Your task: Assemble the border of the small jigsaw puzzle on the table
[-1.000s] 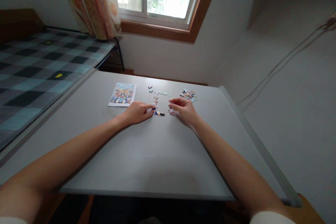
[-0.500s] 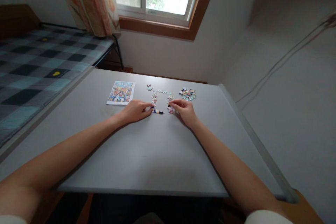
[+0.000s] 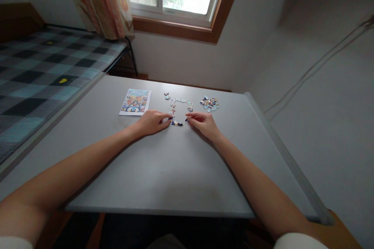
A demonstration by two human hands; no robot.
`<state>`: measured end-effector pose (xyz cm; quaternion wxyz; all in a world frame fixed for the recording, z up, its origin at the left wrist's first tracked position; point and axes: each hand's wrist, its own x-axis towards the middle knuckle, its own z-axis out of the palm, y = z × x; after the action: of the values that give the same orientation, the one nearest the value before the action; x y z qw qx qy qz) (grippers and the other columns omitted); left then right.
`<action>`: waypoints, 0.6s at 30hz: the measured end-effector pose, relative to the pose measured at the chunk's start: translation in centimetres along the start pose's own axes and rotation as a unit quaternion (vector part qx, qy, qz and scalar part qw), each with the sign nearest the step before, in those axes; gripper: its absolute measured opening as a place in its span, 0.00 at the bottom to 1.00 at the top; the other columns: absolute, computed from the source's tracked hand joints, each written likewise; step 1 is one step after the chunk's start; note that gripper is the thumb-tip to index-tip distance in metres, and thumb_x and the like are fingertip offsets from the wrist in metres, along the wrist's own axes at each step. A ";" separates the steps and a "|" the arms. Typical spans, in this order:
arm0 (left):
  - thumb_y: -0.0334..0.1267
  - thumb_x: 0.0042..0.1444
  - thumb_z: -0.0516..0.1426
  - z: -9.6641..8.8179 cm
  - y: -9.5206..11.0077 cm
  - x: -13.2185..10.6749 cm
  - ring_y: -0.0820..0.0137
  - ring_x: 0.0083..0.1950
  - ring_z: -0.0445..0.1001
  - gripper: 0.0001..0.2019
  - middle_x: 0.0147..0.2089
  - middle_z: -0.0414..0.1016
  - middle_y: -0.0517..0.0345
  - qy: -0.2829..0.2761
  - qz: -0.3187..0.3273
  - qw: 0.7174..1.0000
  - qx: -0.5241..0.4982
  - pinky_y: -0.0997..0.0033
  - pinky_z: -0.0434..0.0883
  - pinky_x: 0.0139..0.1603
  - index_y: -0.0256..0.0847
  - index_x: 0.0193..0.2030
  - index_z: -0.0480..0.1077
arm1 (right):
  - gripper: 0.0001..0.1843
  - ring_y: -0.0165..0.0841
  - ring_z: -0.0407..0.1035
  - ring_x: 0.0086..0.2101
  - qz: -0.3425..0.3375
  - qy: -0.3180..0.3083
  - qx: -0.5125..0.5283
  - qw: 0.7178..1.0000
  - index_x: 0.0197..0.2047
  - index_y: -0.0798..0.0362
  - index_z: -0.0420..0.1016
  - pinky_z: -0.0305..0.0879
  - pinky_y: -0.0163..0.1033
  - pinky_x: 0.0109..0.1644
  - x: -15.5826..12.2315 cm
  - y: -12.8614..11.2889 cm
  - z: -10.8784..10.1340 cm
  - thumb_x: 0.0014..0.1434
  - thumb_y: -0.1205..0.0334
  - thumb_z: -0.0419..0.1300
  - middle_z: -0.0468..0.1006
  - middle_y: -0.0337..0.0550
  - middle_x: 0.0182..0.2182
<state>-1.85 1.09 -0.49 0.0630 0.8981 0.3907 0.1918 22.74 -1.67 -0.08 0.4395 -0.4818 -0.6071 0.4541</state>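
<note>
A partly joined jigsaw puzzle border (image 3: 172, 108) lies on the table as a rectangular outline with a gap at its lower right. My left hand (image 3: 153, 121) rests at the outline's lower-left corner, thumb and fingertips closed on a dark blue puzzle piece there. A short dark strip of joined pieces (image 3: 177, 123) runs right from that corner. At the lower right, my right hand (image 3: 204, 123) pinches a small dark puzzle piece (image 3: 187, 120) between thumb and fingers. That hand partly hides the outline's right side and the pieces under it.
Loose puzzle pieces (image 3: 209, 103) form a pile beyond my right hand. A few more pieces (image 3: 166, 95) lie above the outline's upper-left corner. A printed picture sheet (image 3: 135, 102) is on the grey table (image 3: 163, 175), left of the puzzle. A checked bed (image 3: 58, 66) adjoins the left side.
My right hand's fingertips have shifted slightly left and down from the outline's right side, with a dark piece now showing at their tips. The left hand keeps its place.
</note>
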 end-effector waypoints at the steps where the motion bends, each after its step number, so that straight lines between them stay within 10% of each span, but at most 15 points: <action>1: 0.45 0.62 0.52 0.0 0.0 0.0 0.71 0.28 0.74 0.16 0.26 0.77 0.59 0.000 -0.001 1.000 -0.001 0.74 0.64 0.32 0.45 0.48 0.78 | 0.17 0.28 0.70 0.26 0.008 0.001 0.010 1.000 0.36 0.53 0.81 0.68 0.35 0.31 0.0 0.0 0.0 0.45 0.51 0.67 0.79 0.41 0.27; 18: 0.47 0.62 0.51 0.2 -0.2 -0.1 0.72 0.27 0.73 0.17 0.26 0.77 0.59 0.004 0.001 1.000 -0.003 0.75 0.64 0.31 0.45 0.49 0.77 | 0.15 0.29 0.69 0.27 -0.004 -0.012 0.010 1.000 0.34 0.52 0.79 0.66 0.37 0.34 0.0 -0.5 -0.6 0.45 0.52 0.68 0.76 0.39 0.26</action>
<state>-1.98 1.14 -0.74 0.0644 0.8975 0.3893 0.1969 23.23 -1.64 0.54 0.4389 -0.4694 -0.6099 0.4637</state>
